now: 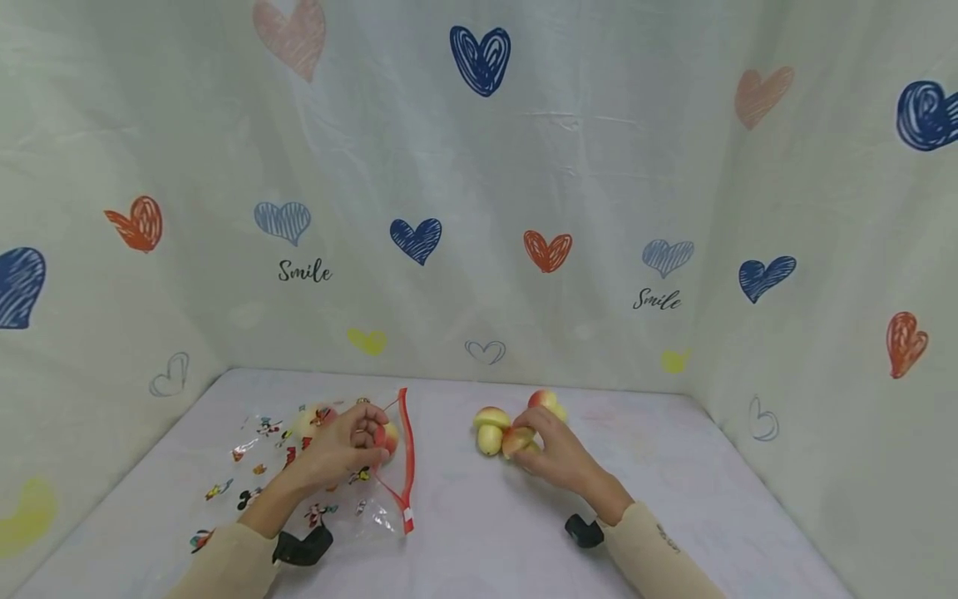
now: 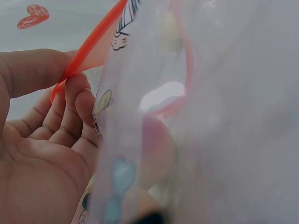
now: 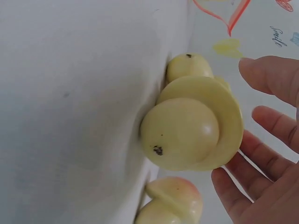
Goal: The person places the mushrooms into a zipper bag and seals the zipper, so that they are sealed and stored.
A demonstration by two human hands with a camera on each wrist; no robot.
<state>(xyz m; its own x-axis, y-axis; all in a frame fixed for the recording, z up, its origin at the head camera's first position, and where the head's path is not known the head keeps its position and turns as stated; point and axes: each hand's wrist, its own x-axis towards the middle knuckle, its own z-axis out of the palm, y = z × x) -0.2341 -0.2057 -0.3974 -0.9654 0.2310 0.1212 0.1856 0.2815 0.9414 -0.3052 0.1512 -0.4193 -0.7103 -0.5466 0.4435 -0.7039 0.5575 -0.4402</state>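
Observation:
My left hand (image 1: 347, 445) pinches the red zip edge (image 2: 91, 44) of a clear plastic bag (image 1: 385, 522) with cartoon prints, between thumb and curled fingers. The bag lies on the left, its mouth facing right. A red-and-yellow piece (image 1: 391, 439) shows at the mouth, and a blurred pinkish one (image 2: 159, 151) appears through the plastic. My right hand (image 1: 557, 449) hovers over a yellow mushroom-shaped piece (image 3: 180, 133). In the right wrist view its fingers are spread; the lower ones reach the cap's edge, while the thumb stands apart from it.
Beside that piece sits another mushroom-shaped one (image 1: 491, 418), with a third (image 1: 544, 399) farther back. They stand on a white-covered table (image 1: 479, 532). A pale curtain (image 1: 584, 166) with printed hearts encloses the back and sides.

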